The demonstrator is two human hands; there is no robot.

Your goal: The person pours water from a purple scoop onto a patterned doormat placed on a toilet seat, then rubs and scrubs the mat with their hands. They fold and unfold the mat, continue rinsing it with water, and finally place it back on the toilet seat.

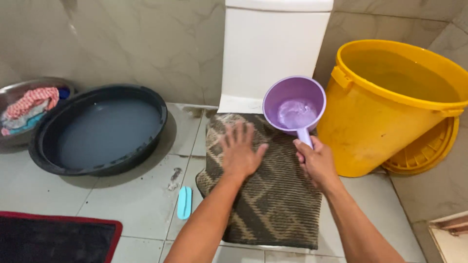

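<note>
A brown patterned mat (pixel 273 204) lies flat on the tiled floor in front of a white toilet (pixel 273 48). My left hand (pixel 240 152) rests palm down on the mat's upper part, fingers spread. My right hand (pixel 316 163) grips the handle of a purple water scoop (pixel 294 104), held level above the mat's far right corner. The scoop has some water in it.
A yellow bucket of water (pixel 390 112) stands at the right, its lid (pixel 429 148) leaning behind it. A black basin of water (pixel 100 129) sits at the left, beside a metal bowl of clothes (pixel 29 104). A small blue brush (pixel 184 202) and a dark red-edged mat (pixel 53 238) lie on the floor.
</note>
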